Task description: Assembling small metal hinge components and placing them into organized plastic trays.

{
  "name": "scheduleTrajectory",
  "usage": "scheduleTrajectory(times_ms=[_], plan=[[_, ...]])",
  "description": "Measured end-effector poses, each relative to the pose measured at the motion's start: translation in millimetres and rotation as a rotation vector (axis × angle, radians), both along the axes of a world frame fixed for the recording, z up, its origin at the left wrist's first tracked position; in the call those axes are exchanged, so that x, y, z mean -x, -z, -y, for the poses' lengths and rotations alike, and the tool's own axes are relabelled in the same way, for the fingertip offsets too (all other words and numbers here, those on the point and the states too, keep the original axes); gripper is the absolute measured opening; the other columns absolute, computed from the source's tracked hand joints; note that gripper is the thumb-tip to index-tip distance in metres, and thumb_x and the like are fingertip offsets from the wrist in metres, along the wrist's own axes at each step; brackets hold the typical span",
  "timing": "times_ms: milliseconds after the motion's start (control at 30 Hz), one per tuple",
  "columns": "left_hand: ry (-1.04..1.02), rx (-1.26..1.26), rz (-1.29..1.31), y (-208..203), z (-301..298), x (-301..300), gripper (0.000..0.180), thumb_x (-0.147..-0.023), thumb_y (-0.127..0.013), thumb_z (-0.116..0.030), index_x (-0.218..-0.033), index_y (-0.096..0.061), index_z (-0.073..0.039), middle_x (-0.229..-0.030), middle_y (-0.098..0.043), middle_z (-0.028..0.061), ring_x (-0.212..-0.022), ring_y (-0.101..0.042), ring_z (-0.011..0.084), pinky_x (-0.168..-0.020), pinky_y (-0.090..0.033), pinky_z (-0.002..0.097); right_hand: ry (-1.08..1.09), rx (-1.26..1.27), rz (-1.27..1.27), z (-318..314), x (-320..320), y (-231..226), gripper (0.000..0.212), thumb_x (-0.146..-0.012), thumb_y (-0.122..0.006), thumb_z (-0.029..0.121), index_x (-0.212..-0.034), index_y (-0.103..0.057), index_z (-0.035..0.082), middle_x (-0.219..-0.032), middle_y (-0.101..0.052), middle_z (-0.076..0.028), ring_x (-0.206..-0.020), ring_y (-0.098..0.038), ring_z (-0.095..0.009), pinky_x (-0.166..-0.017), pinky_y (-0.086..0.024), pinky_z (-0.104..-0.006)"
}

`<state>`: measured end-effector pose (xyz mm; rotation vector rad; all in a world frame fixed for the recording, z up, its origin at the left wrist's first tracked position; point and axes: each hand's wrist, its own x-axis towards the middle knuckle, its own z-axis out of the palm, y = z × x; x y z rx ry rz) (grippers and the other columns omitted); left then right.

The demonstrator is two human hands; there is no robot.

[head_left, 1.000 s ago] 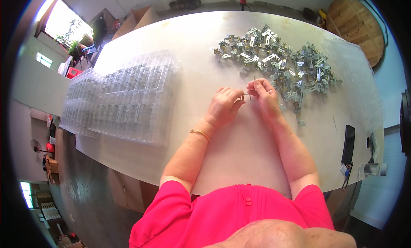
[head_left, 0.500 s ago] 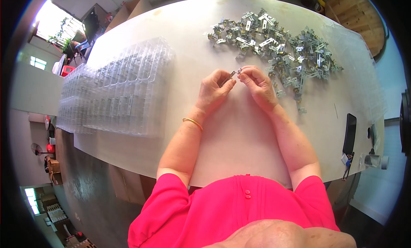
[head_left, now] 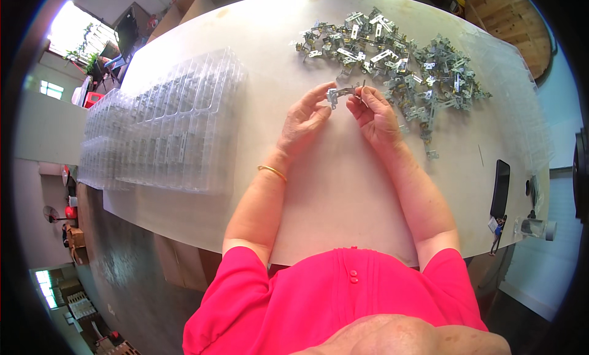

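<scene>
Above the table, between my two hands, is a small silvery metal bracket (head_left: 334, 96) with a jointed arm. My left hand (head_left: 300, 123) holds its broad plate end between thumb and fingers. The other end reaches into my right hand (head_left: 377, 118), whose thumb and forefinger are pinched together there. A thin dark tip sticks up from that pinch; whether it belongs to the bracket I cannot tell. Just beyond my right hand spreads a loose heap of similar metal brackets (head_left: 386, 56), with some brassy parts among them.
Clear plastic trays (head_left: 208, 165) with compartments, stacked and filled with metal parts, stand at left on the pale table (head_left: 331, 202). More clear plastic (head_left: 512, 91) lies at the right edge. Nearer are a black phone (head_left: 500, 188), keys (head_left: 497, 227) and a clear jar (head_left: 537, 227).
My hands have drawn slightly apart and the metal bracket has turned, so more of its plate and arm shows between them. My left fingers have opened wider around it.
</scene>
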<state>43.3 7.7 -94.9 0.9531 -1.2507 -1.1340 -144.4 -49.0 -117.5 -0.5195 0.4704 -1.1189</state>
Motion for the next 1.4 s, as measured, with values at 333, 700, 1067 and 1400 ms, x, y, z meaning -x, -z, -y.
scheduleTrajectory(times_ms=[333,700,1067,1400], plan=[[-0.071,-0.003,0.026,2.6,4.8,-1.6,0.032,-0.103,-0.053,-0.024,-0.127,-0.059,-0.004,-0.125,-0.065,0.0089,-0.114,-0.06,0.0156,-0.095,-0.048,0.0315,-0.067,0.026,-0.088,-12.5,-15.9,-3.2,0.012,-0.1,-0.056,0.013,-0.106,-0.063,0.004,-0.105,-0.066,-0.006,-0.099,-0.063,-0.016,-0.09,-0.053,-0.0316],[-0.072,-0.207,-0.095,2.1,2.0,-9.0,0.03,-0.104,-0.048,-0.03,-0.095,-0.06,-0.003,-0.074,-0.051,-0.0006,-0.068,-0.051,0.01,-0.07,-0.049,0.0272,0.074,0.372,-0.563,-25.7,-18.5,-16.9,0.015,-0.097,-0.065,0.022,-0.103,-0.067,0.009,-0.071,-0.058,0.004,-0.063,-0.052,-0.003,-0.055,-0.043,-0.0194],[-0.007,-0.255,-0.029,-1.2,0.4,-9.6,0.031,-0.102,-0.052,-0.029,-0.088,-0.061,-0.004,-0.064,-0.045,-0.0052,-0.058,-0.039,0.0045,-0.055,-0.036,0.0221,0.125,0.44,-0.662,-32.4,-23.2,-22.1,0.012,-0.097,-0.064,0.018,-0.104,-0.067,0.009,-0.067,-0.056,0.005,-0.059,-0.049,-0.002,-0.051,-0.039,-0.0185],[-0.082,-0.22,0.092,-0.6,2.0,-7.4,0.031,-0.101,-0.055,-0.028,-0.085,-0.062,-0.003,-0.065,-0.048,-0.0071,-0.059,-0.041,0.0048,-0.053,-0.035,0.0229,0.24,0.553,-0.812,-31.0,-22.6,-18.5,0.007,-0.095,-0.066,0.011,-0.1,-0.067,0.006,-0.067,-0.053,0.007,-0.061,-0.044,-0.002,-0.053,-0.037,-0.0204]])
